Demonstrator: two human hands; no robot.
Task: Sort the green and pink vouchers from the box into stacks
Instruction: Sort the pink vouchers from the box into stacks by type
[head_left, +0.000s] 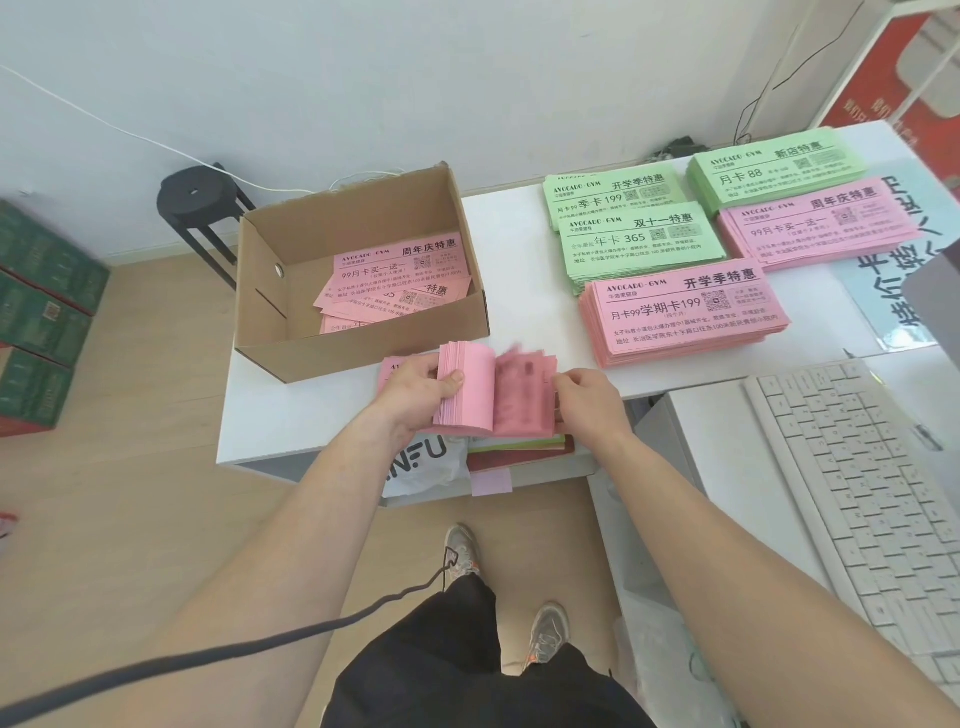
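Sorting well along, I judged, not finished. On counter (519, 234) I counted 5 sorted stacks: 3 green stacks (639, 244), 2 pink stacks (685, 317). Box (363, 358) at counter's left end held loose pink vouchers (395, 280), at least 3 showing; no green seen inside. Left grip (415, 387) curled round 1 thick pink bundle (467, 395) just in front of box, thumb on top. Right grip (587, 402) pinched bundle's free end, leaves fanned and blurred. 1 pink slip (392, 366) lay under left grip. Left to do: place bundle, empty box.
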